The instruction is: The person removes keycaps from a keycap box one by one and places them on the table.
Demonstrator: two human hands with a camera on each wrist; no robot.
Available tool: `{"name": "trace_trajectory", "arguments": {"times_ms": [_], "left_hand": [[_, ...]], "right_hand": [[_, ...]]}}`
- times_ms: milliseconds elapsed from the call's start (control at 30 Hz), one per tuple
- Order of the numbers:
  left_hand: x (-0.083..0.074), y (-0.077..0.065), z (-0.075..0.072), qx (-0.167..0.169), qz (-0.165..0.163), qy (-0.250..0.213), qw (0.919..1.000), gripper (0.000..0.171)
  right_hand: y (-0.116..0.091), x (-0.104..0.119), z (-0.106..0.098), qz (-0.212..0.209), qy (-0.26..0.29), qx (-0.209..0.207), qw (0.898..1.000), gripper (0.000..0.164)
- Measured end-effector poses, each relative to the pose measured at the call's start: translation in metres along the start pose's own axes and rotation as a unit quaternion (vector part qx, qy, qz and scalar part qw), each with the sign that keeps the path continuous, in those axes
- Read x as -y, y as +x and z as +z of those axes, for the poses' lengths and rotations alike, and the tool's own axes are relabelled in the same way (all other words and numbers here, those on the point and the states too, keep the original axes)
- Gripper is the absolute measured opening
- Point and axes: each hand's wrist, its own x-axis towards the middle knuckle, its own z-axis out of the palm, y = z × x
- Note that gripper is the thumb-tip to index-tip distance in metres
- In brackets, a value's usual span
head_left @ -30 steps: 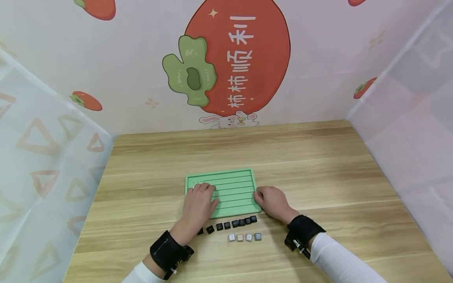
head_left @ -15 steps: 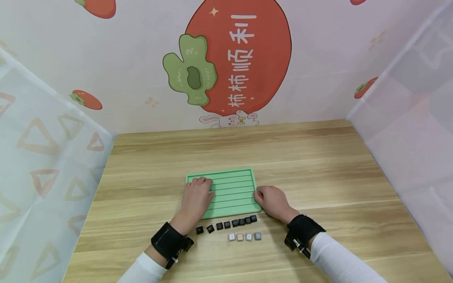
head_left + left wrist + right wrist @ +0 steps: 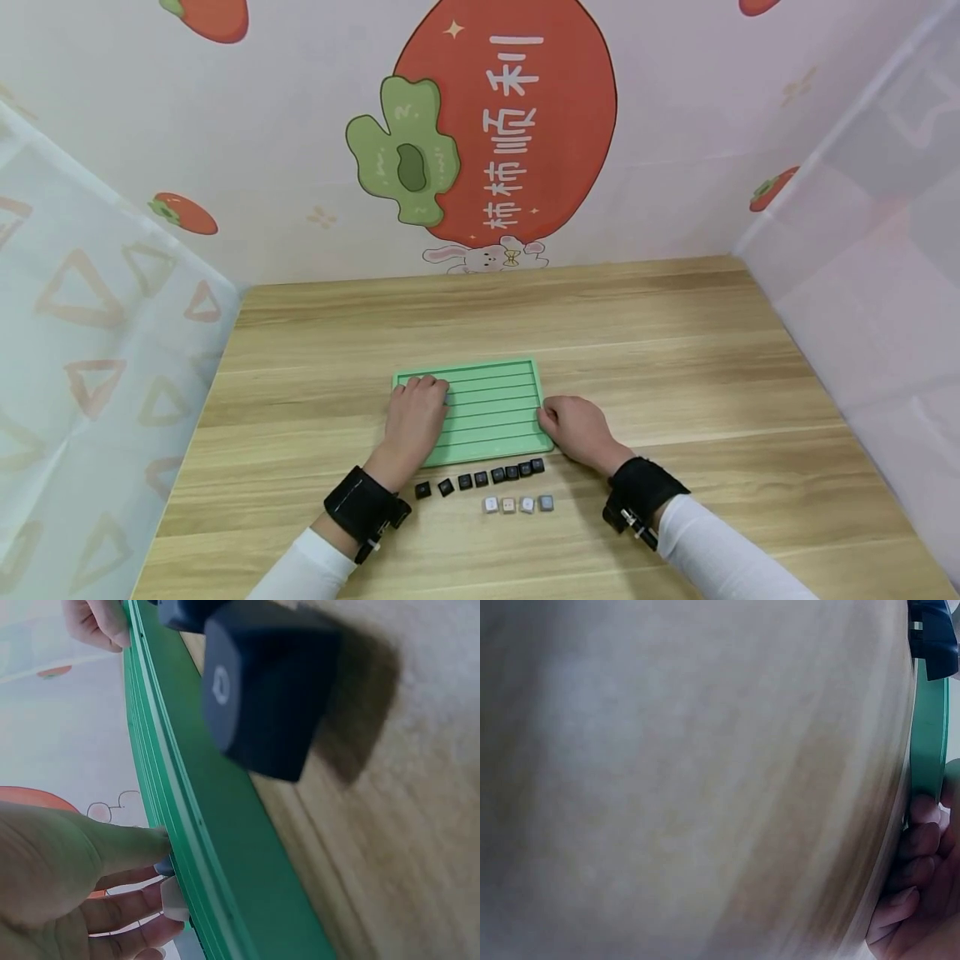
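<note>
A green ridged tray (image 3: 491, 408) lies on the wooden table. My left hand (image 3: 415, 421) reaches over its left part and hides that area from the head view. In the left wrist view, the thumb and a finger of that hand pinch a small blue-grey keycap (image 3: 163, 865) low at the tray's surface. Beside it, under the other fingertips, is a white keycap (image 3: 174, 900). At the tray's right edge my right hand (image 3: 577, 425) grips the rim with curled fingers, which the right wrist view shows close against the green side.
A row of several black keycaps (image 3: 481, 479) lies along the tray's near side. Nearer still is a short row of white, beige and grey keycaps (image 3: 527, 504). A printed cloth wall (image 3: 300, 150) stands behind the table, with further cloth on both sides.
My left hand has shifted left and slightly away over the tray, uncovering more of its ridges and the leftmost black keycap. The right hand keeps its place on the rim.
</note>
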Motion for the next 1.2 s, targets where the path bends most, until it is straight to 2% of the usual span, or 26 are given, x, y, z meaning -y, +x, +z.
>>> {"name": "trace_trajectory", "arguments": {"times_ms": [367, 767, 1200], "left_hand": [[-0.001, 0.002, -0.002, 0.01, 0.005, -0.012, 0.9999, 0.017], [-0.002, 0.003, -0.004, -0.002, 0.008, -0.004, 1.0, 0.017], [-0.008, -0.002, -0.012, -0.012, 0.012, 0.006, 0.9998, 0.02]], "right_hand": [[0.0, 0.001, 0.0, 0.002, 0.0, -0.002, 1.0, 0.041], [-0.001, 0.002, 0.0, -0.007, 0.0, -0.013, 1.0, 0.041], [-0.002, 0.002, -0.001, 0.0, -0.002, -0.004, 1.0, 0.041]]}}
